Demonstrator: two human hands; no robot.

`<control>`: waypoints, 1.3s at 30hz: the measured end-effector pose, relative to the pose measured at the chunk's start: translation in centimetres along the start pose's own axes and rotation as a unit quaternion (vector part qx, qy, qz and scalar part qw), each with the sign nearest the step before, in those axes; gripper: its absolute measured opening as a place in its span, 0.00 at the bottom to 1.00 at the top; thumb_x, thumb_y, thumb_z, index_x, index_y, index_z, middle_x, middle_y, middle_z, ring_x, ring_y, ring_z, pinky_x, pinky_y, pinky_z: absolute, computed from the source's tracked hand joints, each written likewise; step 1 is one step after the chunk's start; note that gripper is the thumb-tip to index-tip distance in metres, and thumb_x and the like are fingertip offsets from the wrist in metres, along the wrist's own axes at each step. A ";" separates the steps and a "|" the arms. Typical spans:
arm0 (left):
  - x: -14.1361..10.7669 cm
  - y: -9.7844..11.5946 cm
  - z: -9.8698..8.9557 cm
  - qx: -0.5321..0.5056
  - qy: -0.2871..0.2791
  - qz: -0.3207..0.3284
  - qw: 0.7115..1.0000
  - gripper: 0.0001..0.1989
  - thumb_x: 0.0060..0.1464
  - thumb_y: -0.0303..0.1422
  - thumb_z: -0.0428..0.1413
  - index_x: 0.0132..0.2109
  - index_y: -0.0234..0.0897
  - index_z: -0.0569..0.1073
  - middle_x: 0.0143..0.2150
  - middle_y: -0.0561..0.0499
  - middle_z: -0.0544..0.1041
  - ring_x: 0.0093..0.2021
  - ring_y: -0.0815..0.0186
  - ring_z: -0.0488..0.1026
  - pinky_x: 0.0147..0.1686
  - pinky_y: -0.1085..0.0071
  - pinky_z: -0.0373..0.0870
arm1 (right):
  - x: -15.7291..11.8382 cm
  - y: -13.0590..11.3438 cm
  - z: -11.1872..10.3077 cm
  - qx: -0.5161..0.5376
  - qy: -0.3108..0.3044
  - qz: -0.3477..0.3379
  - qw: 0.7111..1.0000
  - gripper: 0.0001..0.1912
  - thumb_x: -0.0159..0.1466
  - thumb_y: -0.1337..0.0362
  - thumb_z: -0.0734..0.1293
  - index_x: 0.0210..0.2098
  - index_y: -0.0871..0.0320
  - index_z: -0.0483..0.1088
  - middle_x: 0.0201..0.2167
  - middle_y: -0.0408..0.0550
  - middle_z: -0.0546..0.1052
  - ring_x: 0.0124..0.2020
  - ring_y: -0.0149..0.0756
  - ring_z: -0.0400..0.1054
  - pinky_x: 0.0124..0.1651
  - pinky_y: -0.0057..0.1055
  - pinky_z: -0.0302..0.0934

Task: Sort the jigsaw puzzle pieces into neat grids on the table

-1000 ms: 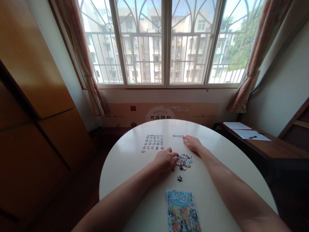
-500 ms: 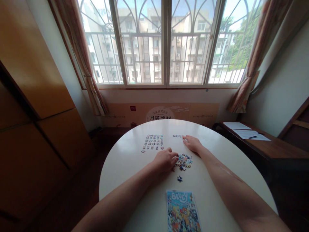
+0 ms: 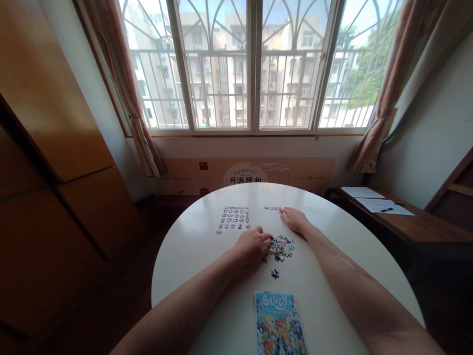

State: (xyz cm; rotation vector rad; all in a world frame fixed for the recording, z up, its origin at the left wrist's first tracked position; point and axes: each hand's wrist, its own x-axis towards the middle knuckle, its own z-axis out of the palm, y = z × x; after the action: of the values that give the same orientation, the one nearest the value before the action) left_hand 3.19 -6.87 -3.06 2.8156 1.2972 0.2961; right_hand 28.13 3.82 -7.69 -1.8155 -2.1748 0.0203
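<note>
A heap of small jigsaw puzzle pieces (image 3: 283, 248) lies on the white table. At its left edge is my left hand (image 3: 253, 245), fingers loosely bent and slightly apart, touching the nearest pieces; nothing can be seen held in it. Farther back, my right hand (image 3: 293, 218) reaches to the right end of a short row of puzzle pieces (image 3: 272, 208). Its fingertips are closed on the end piece, which they partly cover. To the left, several rows of spaced-out puzzle pieces (image 3: 235, 217) form a block.
Dark loose pieces (image 3: 275, 273) lie between the heap and a colourful "Bluey" picture sheet (image 3: 280, 323) at the near side of the round white table (image 3: 185, 276). A wooden side table (image 3: 424, 227) with papers (image 3: 384, 206) and a pen stands to the right.
</note>
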 end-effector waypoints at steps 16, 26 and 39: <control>0.1 -0.2 0.2 -0.022 0.031 -0.012 0.999 0.17 0.63 0.40 0.47 0.50 0.46 0.77 0.43 0.48 0.74 0.38 0.63 0.75 0.41 0.68 0.71 | 0.0 0.0 0.0 0.006 0.000 0.003 1.000 0.24 0.68 0.57 0.57 0.60 0.57 0.68 0.63 0.55 0.67 0.64 0.44 0.59 0.65 0.39 0.52; 0.1 0.3 -0.3 0.006 0.006 -0.024 1.000 0.16 0.64 0.39 0.46 0.47 0.44 0.77 0.43 0.47 0.73 0.39 0.62 0.75 0.41 0.67 0.71 | 0.0 0.2 0.1 0.021 0.012 -0.002 1.000 0.23 0.67 0.58 0.58 0.58 0.56 0.70 0.61 0.53 0.69 0.64 0.43 0.60 0.65 0.40 0.53; 0.1 0.3 -0.2 0.037 -0.012 -0.035 0.999 0.16 0.63 0.42 0.46 0.45 0.39 0.74 0.46 0.45 0.72 0.41 0.60 0.75 0.41 0.65 0.71 | -0.8 -2.8 -2.2 0.135 0.118 -0.085 0.980 0.14 0.64 0.58 0.63 0.34 0.57 0.79 0.33 0.48 0.80 0.36 0.37 0.70 0.44 0.32 0.62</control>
State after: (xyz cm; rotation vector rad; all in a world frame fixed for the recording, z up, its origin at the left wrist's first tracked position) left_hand 3.44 -7.05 -2.77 2.8170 1.4261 0.2147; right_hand 26.13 2.14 -5.16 -1.4058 -2.0390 0.0560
